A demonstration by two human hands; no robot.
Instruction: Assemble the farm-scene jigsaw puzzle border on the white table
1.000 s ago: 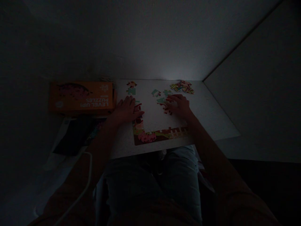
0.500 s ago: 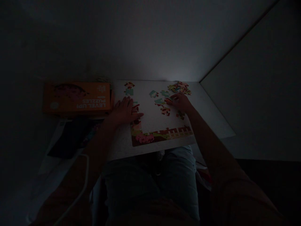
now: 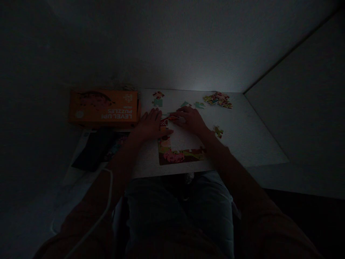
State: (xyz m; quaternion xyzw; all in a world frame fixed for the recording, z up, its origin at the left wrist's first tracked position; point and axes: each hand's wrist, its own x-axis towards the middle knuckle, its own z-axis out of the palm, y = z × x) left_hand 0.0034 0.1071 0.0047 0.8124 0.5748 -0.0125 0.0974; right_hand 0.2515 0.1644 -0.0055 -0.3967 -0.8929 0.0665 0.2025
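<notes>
My left hand (image 3: 151, 126) lies flat with fingers spread over the left edge of the partly joined jigsaw puzzle (image 3: 174, 157), which forms an L along the left and near sides. In the fingertips of my right hand (image 3: 191, 119) is a puzzle piece (image 3: 174, 118) with red on it, close to the top of the puzzle's left column, beside a piece with a red barn (image 3: 164, 123). Whether the two pieces touch is too dark to tell. My right forearm covers the right end of the bottom row.
A heap of puzzle pieces (image 3: 219, 99) sits at the back right. Loose green pieces (image 3: 199, 105) lie behind my right hand, another piece (image 3: 218, 131) to its right. An orange puzzle box (image 3: 104, 108) stands at the left, above a dark flat object (image 3: 93, 149). A white cable (image 3: 110, 190) crosses my left arm.
My right hand has moved left from the loose pieces to the top of the puzzle's left column, carrying a reddish piece. My left hand stays on the puzzle; the view has shifted slightly.
</notes>
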